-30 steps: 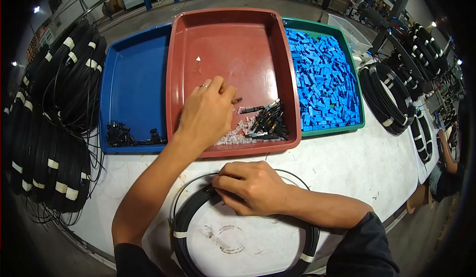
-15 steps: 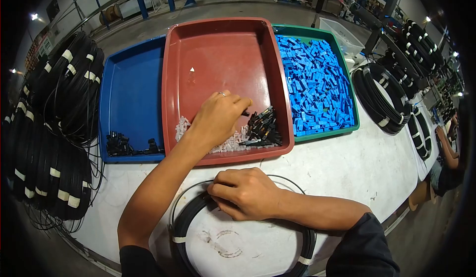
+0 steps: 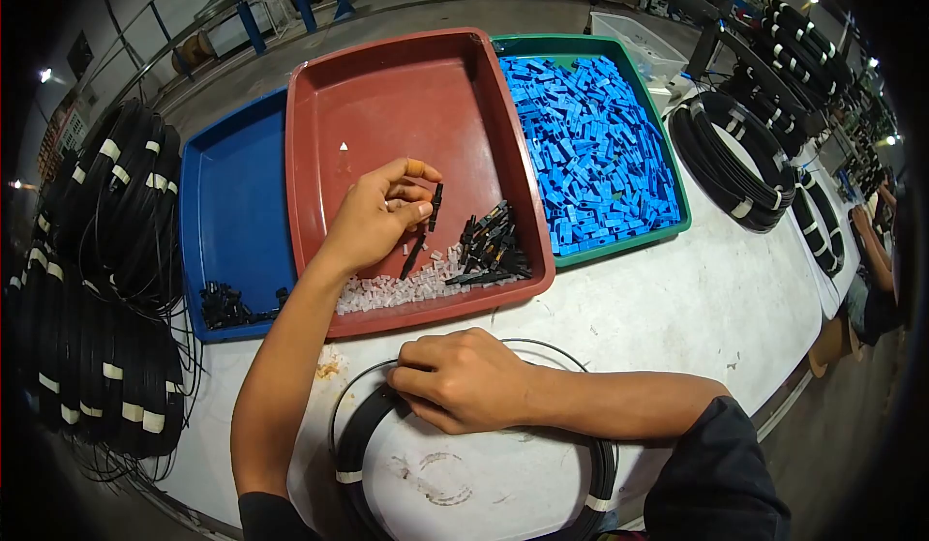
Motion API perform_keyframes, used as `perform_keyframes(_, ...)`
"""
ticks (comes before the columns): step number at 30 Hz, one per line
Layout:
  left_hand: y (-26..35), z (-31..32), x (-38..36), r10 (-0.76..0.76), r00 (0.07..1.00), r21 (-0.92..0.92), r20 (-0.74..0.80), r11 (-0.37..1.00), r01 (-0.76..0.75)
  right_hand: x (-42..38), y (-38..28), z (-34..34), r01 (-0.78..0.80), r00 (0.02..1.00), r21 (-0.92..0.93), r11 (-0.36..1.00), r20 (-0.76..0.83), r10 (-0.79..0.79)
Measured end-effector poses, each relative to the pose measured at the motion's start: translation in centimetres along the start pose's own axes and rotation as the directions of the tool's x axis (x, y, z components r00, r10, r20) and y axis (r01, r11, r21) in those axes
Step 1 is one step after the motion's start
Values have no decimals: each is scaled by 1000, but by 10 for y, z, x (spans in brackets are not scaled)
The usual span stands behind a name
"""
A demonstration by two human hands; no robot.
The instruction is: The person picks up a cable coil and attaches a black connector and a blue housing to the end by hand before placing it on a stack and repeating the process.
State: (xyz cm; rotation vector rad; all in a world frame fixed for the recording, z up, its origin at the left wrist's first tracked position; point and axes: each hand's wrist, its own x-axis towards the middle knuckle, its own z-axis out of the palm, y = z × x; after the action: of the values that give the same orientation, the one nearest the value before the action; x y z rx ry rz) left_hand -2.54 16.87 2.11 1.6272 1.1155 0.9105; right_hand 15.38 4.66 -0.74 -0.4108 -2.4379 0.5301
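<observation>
head camera: the left hand [image 3: 382, 217] has drawn back from the heap of black connectors [image 3: 491, 241] at the near right corner of the red tray [image 3: 416, 96], where its fingertips were half a second ago. it has also turned, so that a slim black connector [image 3: 435, 207] now shows plainly, nearly upright, above the tray's floor and nearer the tray's near edge than its far one. thumb and fingertips are together, clamped on that connector. just below it a second black piece [image 3: 414, 255] slants down toward the clear sleeves [image 3: 387, 292] strewn along the tray's near edge; whether it hangs from the connector or lies in the tray, i cannot tell.

the right hand [image 3: 460, 381] has stayed on the far side of the black cable coil [image 3: 350, 444], which lies by the near edge of the table [image 3: 668, 328]. its fingers are curled together over the coil and look clamped on it, though the tips are hidden.

for the work in hand, the change suggests the picking-out is done: one connector seems singled out, while the right hand appears to steady the coil. connector and coil are well apart, the red tray's near edge between them.
</observation>
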Motion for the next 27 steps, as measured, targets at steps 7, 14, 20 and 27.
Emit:
perform_keyframes(7,-2,5,-2,82,987,43,136,995,-88,0,1,1,9,1000,4,1000,-1,-9)
perform_keyframes(14,-8,4,-10,201,963,-131,179,975,-179,1,-2,0,3,1000,14,1000,-26,-3)
perform_keyframes(20,10,9,-40,124,990,-275,62,956,-102,4,2,-6,-64,996,133,989,-60,72)
perform_keyframes(27,14,28,-103,141,970,-63,-200,986,-156,-10,1,-36,-229,967,202,952,-70,247)
